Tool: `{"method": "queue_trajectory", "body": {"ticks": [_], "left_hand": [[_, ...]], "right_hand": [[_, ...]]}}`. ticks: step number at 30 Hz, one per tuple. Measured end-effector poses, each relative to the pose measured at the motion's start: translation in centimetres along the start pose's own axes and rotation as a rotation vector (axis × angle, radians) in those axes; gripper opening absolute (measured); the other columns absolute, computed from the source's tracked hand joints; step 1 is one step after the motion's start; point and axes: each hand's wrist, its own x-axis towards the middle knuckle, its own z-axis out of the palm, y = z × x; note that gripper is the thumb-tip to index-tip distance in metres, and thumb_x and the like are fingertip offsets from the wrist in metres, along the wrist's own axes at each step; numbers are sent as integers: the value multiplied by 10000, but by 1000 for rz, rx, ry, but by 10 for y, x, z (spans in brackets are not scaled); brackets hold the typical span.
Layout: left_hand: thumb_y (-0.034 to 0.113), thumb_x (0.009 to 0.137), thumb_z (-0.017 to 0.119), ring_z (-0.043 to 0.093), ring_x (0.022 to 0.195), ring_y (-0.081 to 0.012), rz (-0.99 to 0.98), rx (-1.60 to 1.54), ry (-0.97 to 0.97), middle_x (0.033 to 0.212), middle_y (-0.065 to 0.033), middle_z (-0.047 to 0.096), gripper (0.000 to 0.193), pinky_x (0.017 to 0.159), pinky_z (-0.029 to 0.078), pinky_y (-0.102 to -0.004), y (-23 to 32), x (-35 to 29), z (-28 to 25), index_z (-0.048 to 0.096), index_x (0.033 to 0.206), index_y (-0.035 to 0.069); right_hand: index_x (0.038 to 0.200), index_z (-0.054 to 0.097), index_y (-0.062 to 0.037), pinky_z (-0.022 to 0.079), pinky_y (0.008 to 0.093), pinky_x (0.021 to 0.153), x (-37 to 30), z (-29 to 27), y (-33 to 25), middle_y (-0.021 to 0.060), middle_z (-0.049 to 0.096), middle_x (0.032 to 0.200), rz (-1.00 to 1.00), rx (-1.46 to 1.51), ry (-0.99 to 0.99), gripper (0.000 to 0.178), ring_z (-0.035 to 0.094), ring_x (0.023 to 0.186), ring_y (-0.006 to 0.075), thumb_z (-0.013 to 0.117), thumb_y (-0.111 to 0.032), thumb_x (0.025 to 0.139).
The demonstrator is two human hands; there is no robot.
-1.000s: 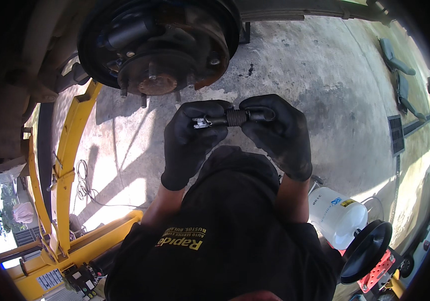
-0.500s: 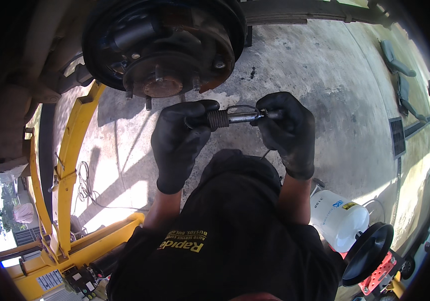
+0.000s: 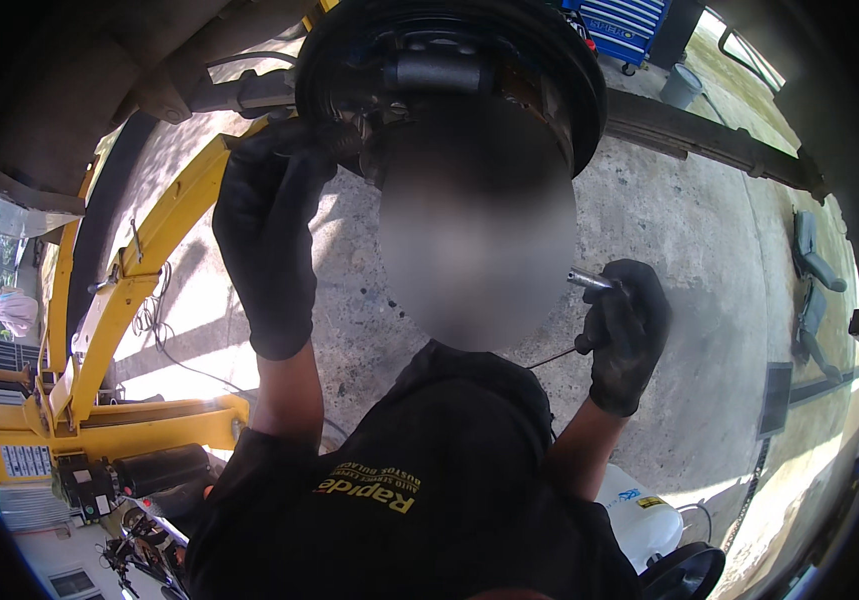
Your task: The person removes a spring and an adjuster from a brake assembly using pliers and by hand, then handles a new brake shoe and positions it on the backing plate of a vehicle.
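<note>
Both my hands wear black gloves. My left hand [image 3: 274,215] is raised beside the lower left of a dark drum brake assembly [image 3: 437,72]. Its fingers are closed around a dark coil spring [image 3: 341,145], hard to make out against the brake parts. Lower and to the right, apart from the brake, my right hand [image 3: 629,335] grips a short shiny metal tube [image 3: 589,280], which points left. A thin dark shaft [image 3: 553,357] also sticks out from the underside of this hand. A grey blur hides the lower brake and the space between my hands.
Yellow lift arms [image 3: 144,270] stand at the left. A dark beam [image 3: 704,135] runs right from behind the brake. Farther off are a blue tool cabinet [image 3: 621,28] and a grey bucket [image 3: 681,87]. A white tank [image 3: 639,515] stands at the lower right; a cable lies on the concrete.
My hands have moved apart. The left rose toward the brake with the spring; the right moved right and down with the metal tube, pulled out of the spring. The view has shifted.
</note>
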Motion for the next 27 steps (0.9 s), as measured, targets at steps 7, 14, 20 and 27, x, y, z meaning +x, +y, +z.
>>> {"method": "queue_trajectory", "body": {"ticks": [7,14,20,27], "left_hand": [[118,990,655,644,837,-68,63,-64,-184,961,-27,750,209,744,483,-209,-13,32,15,697,1179,40],[109,1047,594,692,1039,-165,-77,13,-270,1166,-65,729,200,940,532,-270,-8,37,25,736,1186,82],[277,1028,660,691,1045,-174,-212,-139,-328,1137,-67,744,307,924,538,-281,-8,45,31,704,1241,59],[263,996,682,707,1059,-189,-135,-49,-408,1128,-87,757,321,937,525,-287,-19,52,30,703,1232,46]], "right_hand": [[1072,631,56,365,236,387,0,-4,4,116,671,750,-33,-31,25,165,512,426,87,557,33,926],[1067,631,51,377,237,382,4,1,4,119,657,754,-23,-44,65,150,499,417,87,579,25,928],[1068,625,52,378,240,381,11,7,10,124,649,753,3,-23,50,152,500,406,101,598,12,924],[1063,613,67,371,251,377,18,11,13,118,644,727,-18,-134,8,160,507,397,109,589,-42,949]]}}
